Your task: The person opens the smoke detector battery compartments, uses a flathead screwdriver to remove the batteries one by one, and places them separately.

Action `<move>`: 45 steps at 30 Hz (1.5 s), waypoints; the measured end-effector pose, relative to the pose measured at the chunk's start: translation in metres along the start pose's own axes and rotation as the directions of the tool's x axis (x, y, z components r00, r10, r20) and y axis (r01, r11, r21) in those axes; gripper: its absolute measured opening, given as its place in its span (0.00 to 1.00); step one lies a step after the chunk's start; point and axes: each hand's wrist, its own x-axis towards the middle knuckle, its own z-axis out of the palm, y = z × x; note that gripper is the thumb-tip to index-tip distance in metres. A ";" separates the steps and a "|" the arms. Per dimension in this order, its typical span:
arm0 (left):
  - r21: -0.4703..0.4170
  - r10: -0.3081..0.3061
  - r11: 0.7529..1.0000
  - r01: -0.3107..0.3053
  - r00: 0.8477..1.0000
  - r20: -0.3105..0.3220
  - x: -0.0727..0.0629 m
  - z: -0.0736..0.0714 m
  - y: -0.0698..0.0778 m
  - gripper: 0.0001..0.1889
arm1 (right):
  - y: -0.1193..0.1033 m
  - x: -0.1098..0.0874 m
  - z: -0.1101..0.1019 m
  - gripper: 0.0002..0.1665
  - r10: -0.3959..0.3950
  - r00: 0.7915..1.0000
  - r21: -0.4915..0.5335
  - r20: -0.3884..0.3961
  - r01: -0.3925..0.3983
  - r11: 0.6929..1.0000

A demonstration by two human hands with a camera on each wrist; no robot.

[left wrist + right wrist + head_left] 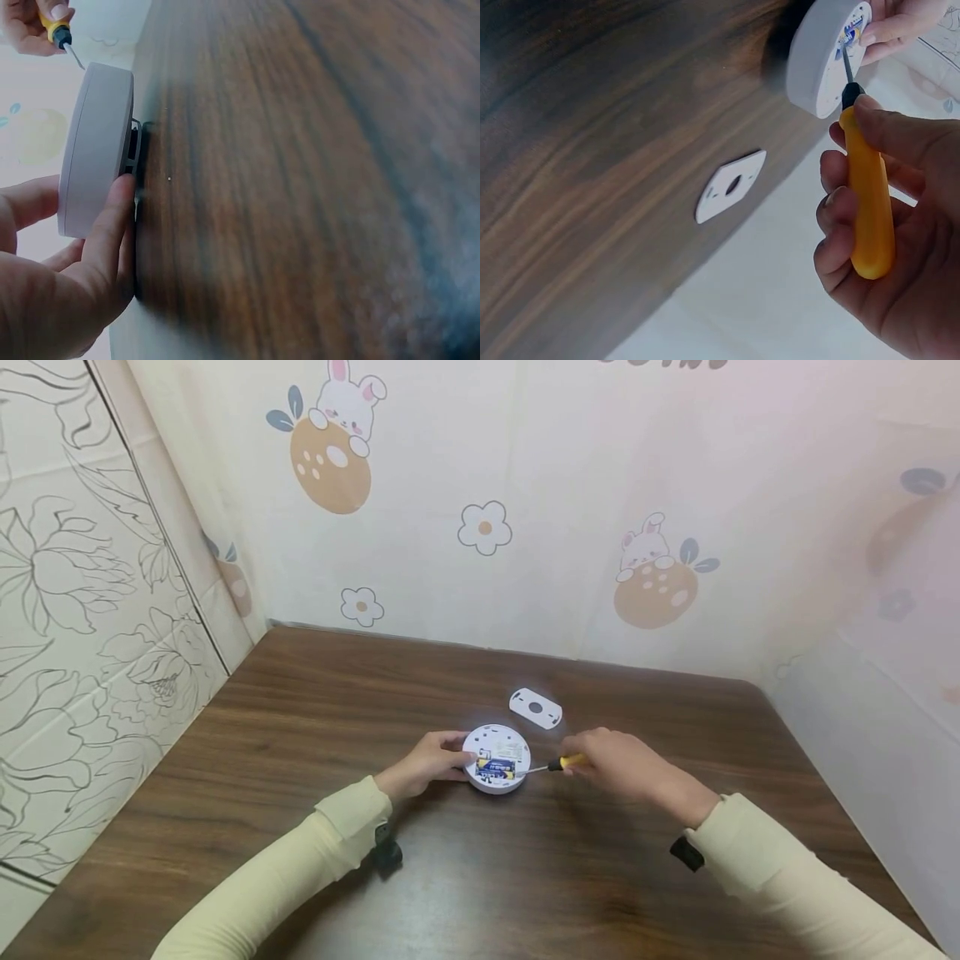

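A round white device with blue-and-yellow batteries in its upward face is at the middle of the table. My left hand grips its left side, thumb on top and fingers beneath the rim, as the left wrist view shows. In my right hand is a screwdriver with a yellow handle and black collar, the fingers curled round the handle. Its metal shaft reaches over to the battery end at the device's right; whether the tip touches a battery is too small to tell.
Behind the device, a little to the right, a white oblong plate with a dark round centre lies flat on the brown wooden table. A patterned curtain hangs along the table's far edge, with more cloth at both sides.
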 end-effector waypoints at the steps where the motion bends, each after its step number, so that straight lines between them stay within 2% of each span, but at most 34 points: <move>1: -0.001 0.002 1.000 -0.002 1.000 -0.001 0.000 0.000 0.000 0.24 | 0.000 0.001 -0.001 0.11 -0.010 1.000 -0.015 -0.004 0.010 1.000; 11: -0.032 0.018 0.999 -0.018 1.000 0.003 0.000 0.001 -0.002 0.24 | -0.012 0.007 -0.011 0.09 -0.034 0.999 -0.110 0.011 0.035 0.993; 18: 0.015 0.017 1.000 -0.017 1.000 0.003 -0.001 0.001 -0.001 0.25 | -0.027 0.014 -0.019 0.06 -0.032 0.999 -0.182 0.029 0.037 0.983; 24: 0.069 -0.013 0.998 0.014 1.000 -0.006 0.000 0.003 0.002 0.25 | -0.040 0.019 -0.024 0.07 -0.072 0.997 -0.283 0.010 0.072 0.956; 27: 0.100 -0.034 0.994 0.032 0.999 0.020 0.002 0.006 0.004 0.25 | -0.043 0.018 -0.024 0.07 -0.093 0.996 -0.327 -0.016 0.082 0.941; 30: 0.122 -0.046 0.992 0.038 0.997 0.058 0.003 0.010 0.007 0.21 | -0.041 0.014 -0.021 0.07 -0.110 0.993 -0.346 -0.047 0.087 0.934; 33: 0.134 -0.048 0.990 0.038 0.996 0.071 0.004 0.012 0.009 0.17 | -0.034 0.011 -0.017 0.06 -0.117 0.991 -0.308 -0.068 0.091 0.947; 38: 0.143 -0.045 0.989 0.035 0.997 0.065 0.004 0.010 0.009 0.15 | -0.019 0.009 -0.011 0.05 -0.107 0.992 -0.170 -0.064 0.095 0.981; 45: 0.135 -0.036 0.990 0.028 0.998 0.057 0.001 0.007 0.007 0.15 | -0.005 0.005 0.002 0.07 -0.050 0.994 -0.008 -0.094 0.049 0.999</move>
